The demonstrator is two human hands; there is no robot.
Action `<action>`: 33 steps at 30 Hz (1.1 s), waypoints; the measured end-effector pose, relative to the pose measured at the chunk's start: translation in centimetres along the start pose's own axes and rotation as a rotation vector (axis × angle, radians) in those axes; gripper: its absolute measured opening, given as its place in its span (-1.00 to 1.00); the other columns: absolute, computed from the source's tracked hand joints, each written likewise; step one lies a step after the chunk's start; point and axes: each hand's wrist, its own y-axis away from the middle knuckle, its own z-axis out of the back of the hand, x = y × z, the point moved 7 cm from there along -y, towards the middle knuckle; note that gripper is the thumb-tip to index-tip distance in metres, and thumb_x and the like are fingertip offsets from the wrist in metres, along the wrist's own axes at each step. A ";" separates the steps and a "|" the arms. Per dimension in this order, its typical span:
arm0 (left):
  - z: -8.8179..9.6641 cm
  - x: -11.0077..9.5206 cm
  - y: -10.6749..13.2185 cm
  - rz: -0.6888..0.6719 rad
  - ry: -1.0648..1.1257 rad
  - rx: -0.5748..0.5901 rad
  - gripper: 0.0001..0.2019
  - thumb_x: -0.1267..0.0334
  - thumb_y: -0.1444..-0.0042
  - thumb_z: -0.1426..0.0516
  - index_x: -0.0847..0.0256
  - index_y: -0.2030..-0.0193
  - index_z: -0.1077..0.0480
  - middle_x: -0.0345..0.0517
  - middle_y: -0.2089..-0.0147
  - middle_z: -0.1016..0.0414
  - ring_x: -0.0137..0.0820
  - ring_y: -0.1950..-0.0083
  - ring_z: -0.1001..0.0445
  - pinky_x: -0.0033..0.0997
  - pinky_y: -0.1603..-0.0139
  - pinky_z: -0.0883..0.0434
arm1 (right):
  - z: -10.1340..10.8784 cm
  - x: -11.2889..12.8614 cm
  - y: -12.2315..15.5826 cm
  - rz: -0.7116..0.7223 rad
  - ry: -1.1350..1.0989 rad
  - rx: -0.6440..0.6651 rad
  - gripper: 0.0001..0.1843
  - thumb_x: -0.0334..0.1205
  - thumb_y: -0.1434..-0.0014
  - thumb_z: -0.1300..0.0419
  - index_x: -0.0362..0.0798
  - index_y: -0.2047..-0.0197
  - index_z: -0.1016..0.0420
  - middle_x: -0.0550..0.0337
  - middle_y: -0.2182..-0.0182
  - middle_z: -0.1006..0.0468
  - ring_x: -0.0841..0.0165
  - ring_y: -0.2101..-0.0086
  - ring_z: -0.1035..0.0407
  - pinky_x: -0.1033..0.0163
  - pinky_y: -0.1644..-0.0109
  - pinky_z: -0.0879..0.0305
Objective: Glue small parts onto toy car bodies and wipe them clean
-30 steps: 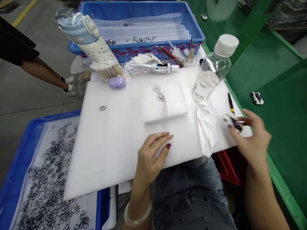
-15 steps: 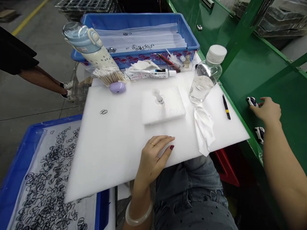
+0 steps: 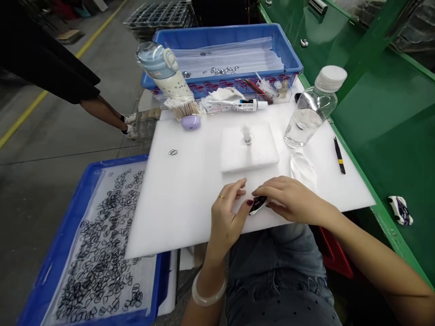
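Observation:
A small white-and-dark toy car (image 3: 258,204) is in my right hand (image 3: 294,198), low over the front of the white foam board (image 3: 190,203). The fingers of that hand curl over its right end. My left hand (image 3: 228,218) faces it from the left, thumb tip against or just beside the car, other fingers raised and apart from it. Behind the hands sits a white foam block (image 3: 238,156) with a small clear cup-like piece (image 3: 247,136) set in its top. A white cloth (image 3: 302,170) lies partly behind my right hand.
A clear bottle of liquid (image 3: 307,113) and tweezers (image 3: 339,156) are at the right. Cotton swabs (image 3: 181,106), a purple case (image 3: 190,122) and a tube (image 3: 246,105) line the back. Another toy car (image 3: 400,210) sits on the green bench. A person's legs (image 3: 105,111) show at left.
My right hand has come from the green bench to the board's front, bringing a toy car from there. My left hand stays near the front edge, now beside the car. The view has shifted.

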 end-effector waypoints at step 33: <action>-1.8 -0.6 -1.3 0.131 0.127 0.067 -0.79 0.16 -0.03 -0.39 0.11 0.19 -0.60 -0.13 0.13 -0.68 -0.20 0.08 -0.58 -0.11 0.03 -0.50 | 1.4 0.5 -2.6 -0.155 -1.317 -0.607 -0.17 0.68 0.02 0.17 0.02 0.69 0.01 0.29 0.73 0.16 0.38 0.63 0.14 0.16 0.47 0.07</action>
